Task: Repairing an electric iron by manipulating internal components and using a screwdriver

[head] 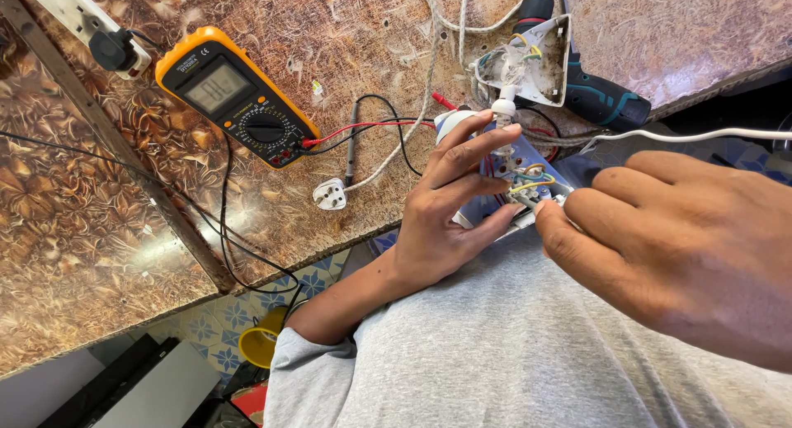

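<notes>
- Gripping from the near side, the right hand (676, 246) pinches its fingertips on the white edge of the socket (520, 189), right by the wires (528, 180).
- Beside it, the left hand (454, 205) clasps the same socket, fingers spread over its back, thumb below; the socket is held above the grey shirt (511, 345), at the bench (346, 106) edge.
- Just beyond, on the bench, lie a white plug (332, 194) and black and red probe leads (371, 127).
- Farther left sits a yellow multimeter (235, 94).
- Farther back, an open white casing (532, 61) rests against a teal drill (598, 94).
- Farthest left lies a white power strip (78, 19).
</notes>
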